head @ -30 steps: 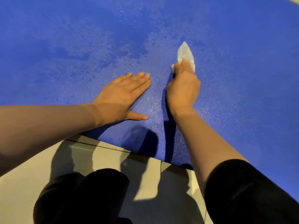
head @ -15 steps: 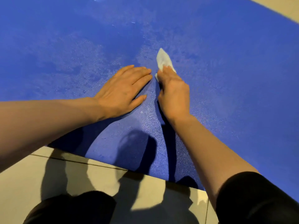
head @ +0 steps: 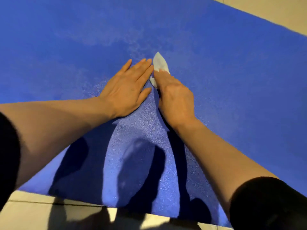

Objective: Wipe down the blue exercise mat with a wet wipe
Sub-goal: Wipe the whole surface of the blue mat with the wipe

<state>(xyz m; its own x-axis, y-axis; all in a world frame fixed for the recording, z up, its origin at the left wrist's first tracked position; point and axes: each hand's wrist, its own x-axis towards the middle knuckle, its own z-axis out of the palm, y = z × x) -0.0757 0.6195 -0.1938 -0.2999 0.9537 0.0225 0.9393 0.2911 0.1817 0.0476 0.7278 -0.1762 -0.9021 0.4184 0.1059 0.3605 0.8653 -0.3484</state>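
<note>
A: Status on the mat?
B: Blue exercise mat (head: pixel 224 90) fills most of the head view, lying flat on a beige tiled floor (head: pixel 25 213). Floor shows along the 6 o'clock edge and again at the 1 o'clock corner.

A: Left hand?
B: Left hand (head: pixel 127 90) lies palm-down on the mat just off frame centre, toward 11 o'clock. Fingers are straight and together, thumb out to the side, holding nothing.

A: Right?
B: Right hand (head: pixel 174 95) sits just beside it on the 3 o'clock side, fingers pressing the wet wipe (head: pixel 159 62) onto the mat. Can't tell whether the thumb curls under it. The two hands' fingertips are nearly touching.

A: Where's the wipe exactly?
B: White, crumpled to a point. Its tip sticks out past the right fingertips toward 12 o'clock; a small corner shows between the two hands. The rest is hidden under the fingers.

A: Mat surface?
B: Patchy. There's a lighter speckled sheen around and below the hands, and darker blue at 10 o'clock. Arm and head shadows fall on the mat toward 6 o'clock. Black sleeves (head: pixel 265 205) are at both lower corners.
</note>
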